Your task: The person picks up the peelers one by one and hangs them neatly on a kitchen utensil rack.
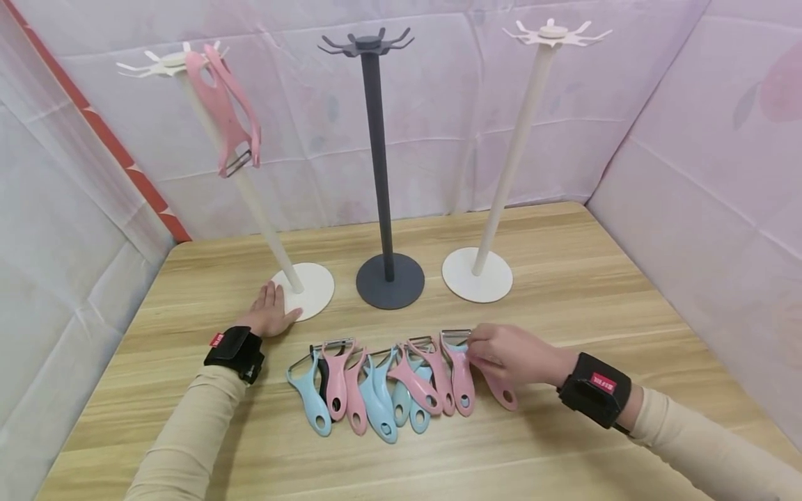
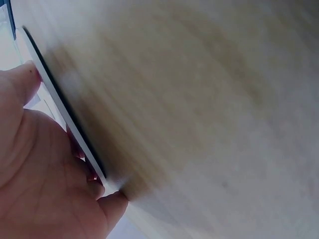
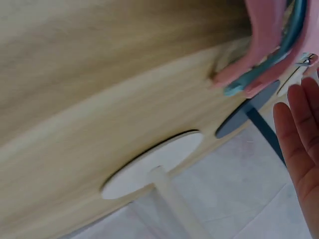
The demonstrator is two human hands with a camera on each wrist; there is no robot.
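Observation:
My left hand (image 1: pixel 269 314) rests with fingers spread on the round base (image 1: pixel 316 285) of the left white stand; the left wrist view shows its fingertips at the base's edge (image 2: pixel 67 109). At the right end of a row of peelers, my right hand (image 1: pixel 516 351) is over a pink peeler (image 1: pixel 504 393), covering its head. In the right wrist view the fingers (image 3: pixel 299 134) look straight, beside pink peelers (image 3: pixel 266 40) and a blue one (image 3: pixel 294 35). More pink peelers (image 1: pixel 337 383), light blue peelers (image 1: pixel 379 400) and a black peeler (image 1: pixel 324 376) lie overlapping.
Pink peelers (image 1: pixel 219 104) hang from the hooks of the left white stand (image 1: pixel 257 209). A dark grey stand (image 1: pixel 379 160) is in the middle and another white stand (image 1: pixel 514 153) at the right, their hooks bare. Fabric walls (image 1: pixel 432 97) enclose the wooden table (image 1: pixel 601 299).

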